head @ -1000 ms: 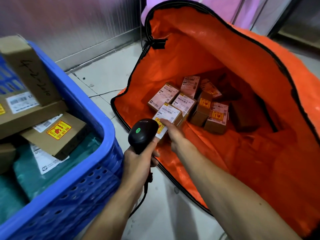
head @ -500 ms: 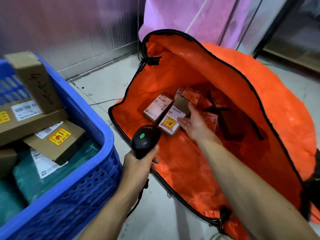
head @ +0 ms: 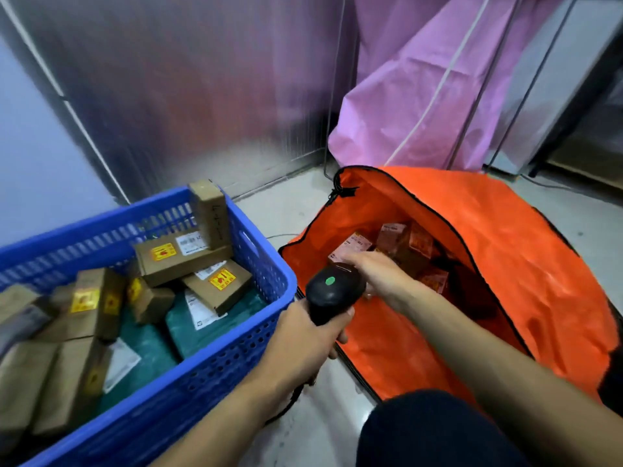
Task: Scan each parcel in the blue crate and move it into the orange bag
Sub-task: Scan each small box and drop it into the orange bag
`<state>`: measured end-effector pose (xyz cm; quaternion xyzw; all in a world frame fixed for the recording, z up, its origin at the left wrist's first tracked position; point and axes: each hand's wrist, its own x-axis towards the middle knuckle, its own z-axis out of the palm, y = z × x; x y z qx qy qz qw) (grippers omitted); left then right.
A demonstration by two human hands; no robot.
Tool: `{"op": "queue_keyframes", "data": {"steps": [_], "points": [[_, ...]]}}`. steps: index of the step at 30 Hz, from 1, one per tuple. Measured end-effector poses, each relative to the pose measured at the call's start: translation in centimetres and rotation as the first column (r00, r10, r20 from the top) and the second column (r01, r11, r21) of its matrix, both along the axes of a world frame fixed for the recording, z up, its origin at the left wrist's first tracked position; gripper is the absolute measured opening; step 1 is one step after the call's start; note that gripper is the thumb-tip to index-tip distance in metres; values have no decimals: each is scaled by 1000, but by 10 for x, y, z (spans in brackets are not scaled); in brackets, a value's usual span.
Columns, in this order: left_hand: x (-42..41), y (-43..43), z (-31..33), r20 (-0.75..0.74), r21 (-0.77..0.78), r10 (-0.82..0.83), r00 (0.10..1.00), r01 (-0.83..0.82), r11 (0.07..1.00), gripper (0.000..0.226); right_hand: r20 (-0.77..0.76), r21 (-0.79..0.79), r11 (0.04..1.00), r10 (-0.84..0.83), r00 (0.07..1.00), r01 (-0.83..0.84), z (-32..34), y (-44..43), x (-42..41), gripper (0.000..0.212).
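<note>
Left hand (head: pixel 303 342) round scanner (head: pixel 332 291) by crate rim (head: pixel 283 288); right hand (head: pixel 384 274) slack, empty, in orange bag (head: pixel 488 251)

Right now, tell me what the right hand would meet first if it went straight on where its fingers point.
Probably the white-labelled parcel just beyond the right hand inside the orange bag; depth is unclear, and they may already touch.

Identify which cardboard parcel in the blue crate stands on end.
The narrow brown box with handwriting down its side, at the blue crate's far right corner; the other boxes lie flat or tilted.
</note>
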<state>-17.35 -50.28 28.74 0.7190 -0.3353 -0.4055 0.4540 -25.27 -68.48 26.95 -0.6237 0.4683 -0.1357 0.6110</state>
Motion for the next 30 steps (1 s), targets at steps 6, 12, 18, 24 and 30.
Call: {"op": "queue_keyframes", "data": {"steps": [6,12,18,24,30], "points": [[36,55,68,74,-38,72,995,-69,997,12,-43,-80,971,223,974,-226,91,37,17,32],[78,123,123,129,-13,231,964,-231,973,12,-44,-128,934,331,943,-334,144,65,31,37],[111,189,151,239,-17,366,899,-373,928,33,-183,-236,849,439,880,-472,153,102,45,27],[142,222,130,96,-13,496,863,-497,868,32,-282,-223,836,437,854,-501,108,117,71,25],[163,218,127,98,-34,429,898,-428,903,32,-348,-264,822,407,845,-505,71,121,126,21]]}}
